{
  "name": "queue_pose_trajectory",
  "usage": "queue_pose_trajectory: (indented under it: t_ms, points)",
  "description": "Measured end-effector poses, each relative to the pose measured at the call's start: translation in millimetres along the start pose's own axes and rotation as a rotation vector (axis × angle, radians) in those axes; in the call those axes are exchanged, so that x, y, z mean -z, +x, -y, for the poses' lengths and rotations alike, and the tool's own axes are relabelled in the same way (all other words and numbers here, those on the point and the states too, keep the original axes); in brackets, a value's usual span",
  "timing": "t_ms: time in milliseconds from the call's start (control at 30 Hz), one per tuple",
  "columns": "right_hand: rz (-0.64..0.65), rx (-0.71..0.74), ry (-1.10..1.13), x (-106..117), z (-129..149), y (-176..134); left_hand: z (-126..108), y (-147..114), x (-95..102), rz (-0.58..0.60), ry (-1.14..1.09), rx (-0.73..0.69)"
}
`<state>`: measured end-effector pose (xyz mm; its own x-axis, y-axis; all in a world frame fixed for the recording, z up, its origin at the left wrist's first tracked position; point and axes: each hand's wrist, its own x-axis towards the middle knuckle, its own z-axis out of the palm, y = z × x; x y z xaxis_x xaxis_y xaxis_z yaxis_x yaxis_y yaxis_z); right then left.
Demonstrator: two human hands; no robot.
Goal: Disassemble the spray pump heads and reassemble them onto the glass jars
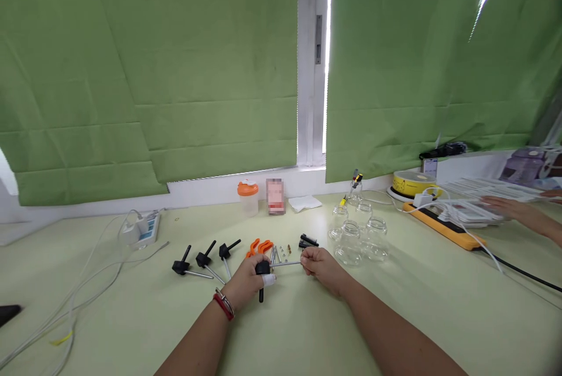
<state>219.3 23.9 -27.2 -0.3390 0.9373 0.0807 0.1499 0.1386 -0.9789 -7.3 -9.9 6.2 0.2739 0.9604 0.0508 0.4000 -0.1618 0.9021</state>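
Over the desk, a black knob is held in the left grip and its metal rod is pinched in the right grip. Three like knobs seem joined to rods; orange clips are left loose.

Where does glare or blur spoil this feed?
Head view: light burns white beside the window frame and streaks the right-hand green blind; the pink package is pixelated; a co-worker's hand at right looks blurred; the held metal rod reads clearly.
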Motion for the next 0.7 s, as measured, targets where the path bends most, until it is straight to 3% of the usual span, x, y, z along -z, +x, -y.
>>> queue_pose_trajectory:
  t_ms: [100, 233, 400, 500, 700]
  points:
    - [-0.029, 0.019, -0.002, -2.4, 1.8, -1.3, 2.3, 1.1, 1.7, -0.048, 0.111, -0.048]
    - [-0.063, 0.016, -0.006, -4.8, 5.1, -3.1, 11.1, 6.7, 17.1, -0.412, 0.426, -0.079]
    - [-0.058, -0.033, -0.044, -4.5, 3.9, -3.9, 27.6, 12.1, 48.1, -0.727, 0.638, 0.09]
    - [-0.053, -0.032, -0.069, -5.4, 3.5, -4.3, 36.3, 14.2, 55.9, -0.774, 0.755, 0.17]
    - [-0.031, -0.016, -0.168, -8.8, 4.3, -6.4, 45.0, 18.4, 53.2, -0.709, 0.892, 0.213]
